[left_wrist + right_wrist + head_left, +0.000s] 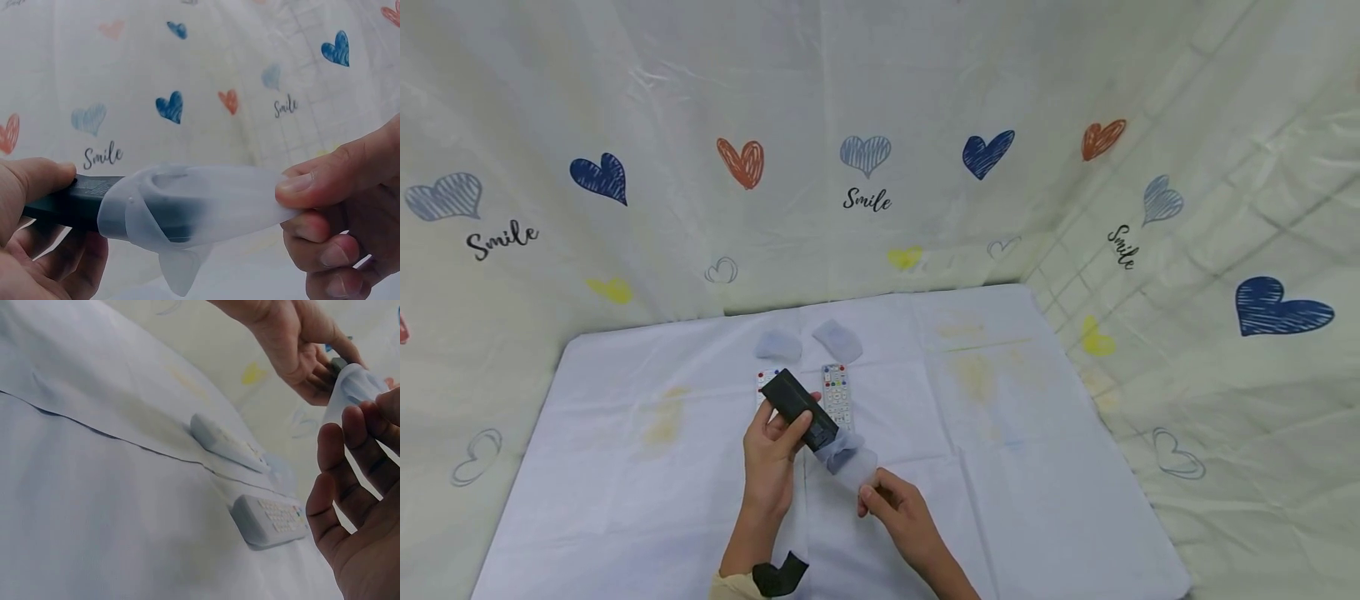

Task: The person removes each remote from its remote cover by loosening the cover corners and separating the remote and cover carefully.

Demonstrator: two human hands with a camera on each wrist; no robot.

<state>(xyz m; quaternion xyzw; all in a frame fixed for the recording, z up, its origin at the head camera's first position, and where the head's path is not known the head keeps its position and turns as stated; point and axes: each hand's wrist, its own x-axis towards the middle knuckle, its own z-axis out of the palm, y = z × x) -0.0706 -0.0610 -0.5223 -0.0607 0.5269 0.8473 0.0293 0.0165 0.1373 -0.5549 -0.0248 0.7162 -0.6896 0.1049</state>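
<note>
My left hand point(772, 467) grips a black remote control point(796, 407) above the table, its plain back facing the head camera. A translucent, whitish sleeve point(244, 197) covers one end of the remote, and its edge is folded back in the left wrist view. My right hand point(904, 512) pinches the far tip of this sleeve between thumb and forefinger, with the sleeve stretched out between both hands. Below them a white remote control point(837, 393) lies on the table. Another white remote point(767, 377) lies left of it, largely hidden behind the black one in the head view.
Two crumpled translucent sleeves point(838, 341) lie behind the white remotes. A white cloth point(625, 467) with faint creases covers the table point(1037, 483). Behind and to the right hangs a pale curtain point(805, 75) printed with hearts.
</note>
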